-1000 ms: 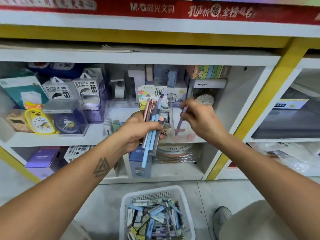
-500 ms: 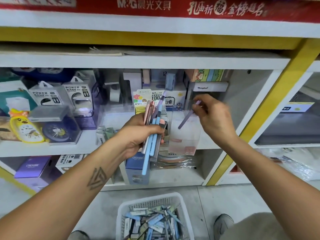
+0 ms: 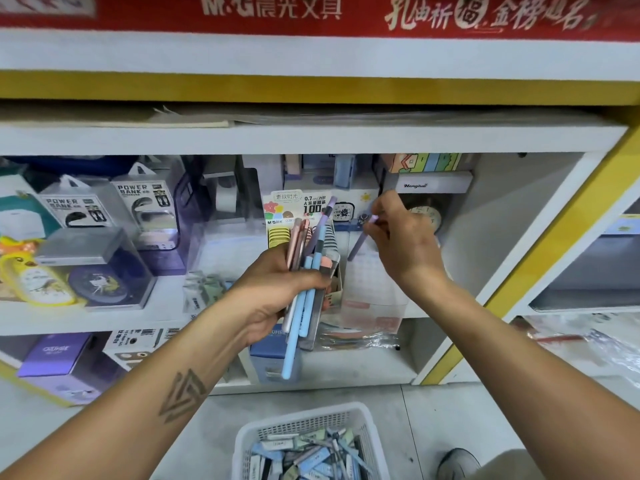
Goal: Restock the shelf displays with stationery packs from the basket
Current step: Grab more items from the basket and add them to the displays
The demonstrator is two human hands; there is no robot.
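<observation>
My left hand grips a bundle of slim pen packs in blue, pink, grey and purple, held upright in front of the middle shelf. Just right of it, my right hand pinches the top end of one purple pack, which slants down into a clear display box on the shelf. A second display box with a printed card stands behind the bundle. On the floor below sits the white basket, holding several more packs.
Power bank boxes, a yellow clock and a round dark clock fill the shelf's left side. A round clock sits behind my right hand. Purple boxes stand on the bottom shelf. A yellow post bounds the bay at right. My shoe is beside the basket.
My right hand has lifted up and slightly right with the purple pack, which now stands over the clear box. The view has moved closer to the shelf. The left hand's bundle stays put.
</observation>
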